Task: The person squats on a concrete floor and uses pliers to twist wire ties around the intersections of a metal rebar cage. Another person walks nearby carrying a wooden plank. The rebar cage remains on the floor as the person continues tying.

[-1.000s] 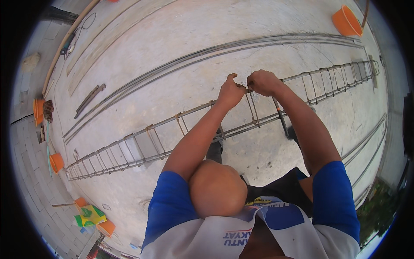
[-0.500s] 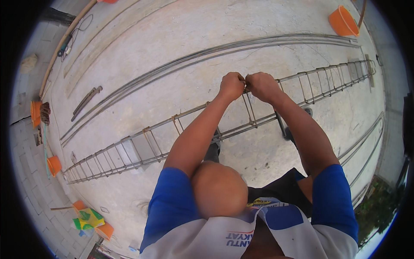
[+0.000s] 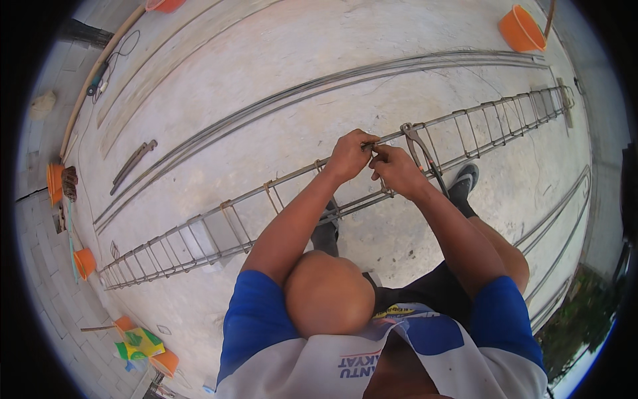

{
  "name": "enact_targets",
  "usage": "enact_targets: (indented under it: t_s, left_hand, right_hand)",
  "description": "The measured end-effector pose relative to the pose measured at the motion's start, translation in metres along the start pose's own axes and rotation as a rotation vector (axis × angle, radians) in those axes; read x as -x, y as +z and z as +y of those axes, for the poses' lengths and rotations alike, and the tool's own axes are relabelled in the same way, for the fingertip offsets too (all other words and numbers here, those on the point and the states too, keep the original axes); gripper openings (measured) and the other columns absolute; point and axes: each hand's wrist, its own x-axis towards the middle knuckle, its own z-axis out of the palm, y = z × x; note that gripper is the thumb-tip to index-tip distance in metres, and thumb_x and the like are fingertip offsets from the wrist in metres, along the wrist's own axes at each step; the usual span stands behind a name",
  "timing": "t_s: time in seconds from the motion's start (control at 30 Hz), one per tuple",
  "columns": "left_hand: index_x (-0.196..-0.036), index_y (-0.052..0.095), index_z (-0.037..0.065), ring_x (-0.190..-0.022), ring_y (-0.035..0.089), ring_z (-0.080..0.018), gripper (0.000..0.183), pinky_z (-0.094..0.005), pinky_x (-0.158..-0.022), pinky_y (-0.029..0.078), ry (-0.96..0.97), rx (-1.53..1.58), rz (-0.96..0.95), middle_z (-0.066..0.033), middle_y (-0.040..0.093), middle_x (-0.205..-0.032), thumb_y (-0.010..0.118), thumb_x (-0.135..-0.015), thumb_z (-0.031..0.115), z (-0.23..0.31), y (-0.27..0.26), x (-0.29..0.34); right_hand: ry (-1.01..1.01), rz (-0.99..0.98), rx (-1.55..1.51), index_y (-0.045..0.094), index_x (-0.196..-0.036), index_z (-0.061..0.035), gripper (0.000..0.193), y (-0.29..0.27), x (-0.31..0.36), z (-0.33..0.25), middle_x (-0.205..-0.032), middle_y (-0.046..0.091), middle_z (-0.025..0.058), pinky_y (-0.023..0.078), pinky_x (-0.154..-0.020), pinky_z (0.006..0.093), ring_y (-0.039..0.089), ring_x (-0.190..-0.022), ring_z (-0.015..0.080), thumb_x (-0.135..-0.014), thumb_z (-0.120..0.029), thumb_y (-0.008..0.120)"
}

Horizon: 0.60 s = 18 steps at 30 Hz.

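A long rebar cage (image 3: 292, 174) of bars and stirrups runs slantwise across the view, raised in front of my knees. At its upper bar, my left hand (image 3: 351, 157) is closed with the fingertips pinched at a stirrup joint. Close beside it, my right hand (image 3: 397, 169) has its thumb and fingers bent together at the same joint. Anything small between the fingertips, such as wire, is too fine to make out. Just right of my right hand, a pair of pincers (image 3: 417, 141) hangs by its jaws over the upper bar, handles pointing down.
Loose steel bars (image 3: 279, 93) lie beyond the cage, with another hand tool (image 3: 135, 165) left of them. Orange buckets (image 3: 522, 30) stand around the edges. A pale block (image 3: 211, 234) sits under the cage's left part. More bent bars (image 3: 558, 206) lie at right.
Both hands have come down and slightly left along the upper bar, and my right fingers have shifted. The pincers' head, earlier hidden by my right hand, now shows on the bar.
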Motion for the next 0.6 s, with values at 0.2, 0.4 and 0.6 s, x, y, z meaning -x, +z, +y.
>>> enact_targets:
  t_s: [0.2, 0.4, 0.6]
  left_hand:
    - [-0.101, 0.069, 0.007, -0.093, 0.065, -0.0304, 0.02, -0.0364, -0.079, 0.051, 0.096, -0.163, 0.072, -0.0136, 0.066, -0.102, 0.062, -0.082, 0.008, 0.003, 0.004, 0.002]
    - [-0.106, 0.058, 0.004, -0.083, 0.067, -0.0323, 0.025, -0.0395, -0.071, 0.052, 0.054, -0.083, 0.133, -0.0138, 0.069, -0.084, 0.063, -0.082, 0.005, 0.007, 0.005, -0.001]
    - [-0.11, 0.055, 0.005, -0.083, 0.067, -0.0328, 0.027, -0.0406, -0.072, 0.051, 0.066, -0.125, -0.029, -0.0147, 0.069, -0.084, 0.063, -0.084, 0.006, 0.009, -0.012, -0.016]
  right_hand:
    - [-0.331, 0.207, 0.68, 0.066, -0.101, 0.0026, 0.027, -0.02, -0.02, -0.015, -0.086, 0.068, 0.0191, 0.05, -0.072, 0.0391, 0.066, -0.078, 0.0297, -0.083, -0.013, 0.054]
    - [-0.289, 0.191, 0.485, 0.067, -0.093, -0.0034, 0.019, -0.027, -0.035, 0.007, -0.092, 0.067, 0.0176, 0.049, -0.076, 0.0442, 0.063, -0.087, 0.0375, -0.085, -0.018, 0.058]
    - [-0.349, 0.294, 0.455, 0.065, -0.09, -0.0007, 0.016, -0.017, -0.035, 0.028, -0.085, 0.067, 0.0176, 0.049, -0.069, 0.042, 0.063, -0.078, 0.0362, -0.087, -0.016, 0.059]
